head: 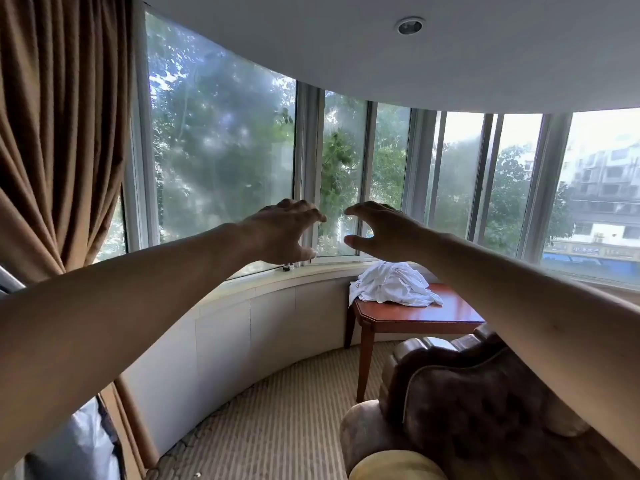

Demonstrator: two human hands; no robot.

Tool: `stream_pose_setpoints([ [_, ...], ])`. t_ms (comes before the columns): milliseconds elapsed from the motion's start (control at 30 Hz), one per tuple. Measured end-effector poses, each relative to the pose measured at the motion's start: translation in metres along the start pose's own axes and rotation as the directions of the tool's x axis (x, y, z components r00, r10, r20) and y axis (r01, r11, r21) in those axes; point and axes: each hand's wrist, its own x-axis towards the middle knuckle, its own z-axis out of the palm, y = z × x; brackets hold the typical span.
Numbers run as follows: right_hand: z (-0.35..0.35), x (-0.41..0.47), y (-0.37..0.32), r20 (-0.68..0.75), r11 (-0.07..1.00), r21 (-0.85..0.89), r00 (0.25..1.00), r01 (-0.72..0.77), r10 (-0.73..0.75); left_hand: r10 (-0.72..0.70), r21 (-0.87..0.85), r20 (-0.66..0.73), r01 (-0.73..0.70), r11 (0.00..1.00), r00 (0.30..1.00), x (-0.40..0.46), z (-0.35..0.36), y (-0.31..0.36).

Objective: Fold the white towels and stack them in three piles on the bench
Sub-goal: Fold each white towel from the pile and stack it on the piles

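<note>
1. Up in front of the curved glass window [221,150], both bare arms reach out straight.
2. The left hand [284,232] is held in the air with its fingers bent like a claw. It holds nothing.
3. The right hand [384,230] is just beside it, with a small gap between the two. Its fingers and thumb are bent the same way, and it holds nothing too.
4. The crumpled pile of white towels [393,284] lies on the small red-brown wooden table [422,315], low and a bit to the right of the hands. One corner hangs over the table's left edge.
5. The hands are well apart from the towels and do not touch them.
6. The dark brown padded armchair [460,403] stands near the table, under the right arm.
7. The long brown curtain [59,133] hangs at the far left.
8. The striped beige carpet [277,420] covers the floor.
9. The round ceiling lamp [409,26] sits up high.
</note>
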Motion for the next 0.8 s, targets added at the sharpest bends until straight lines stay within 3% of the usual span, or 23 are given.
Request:
stream_pose_setpoints([
  [433,0.032,0.006,0.031,0.037,0.999,-0.002,0.999,-0.034,0.034,-0.013,-0.021,0.048,0.014,1.0,0.999,0.027,0.037,0.003],
  [800,0.141,0.083,0.055,0.11,0.998,0.04,0.993,-0.044,0.04,-0.058,-0.032,0.133,0.063,0.998,0.989,0.075,0.131,-0.08],
])
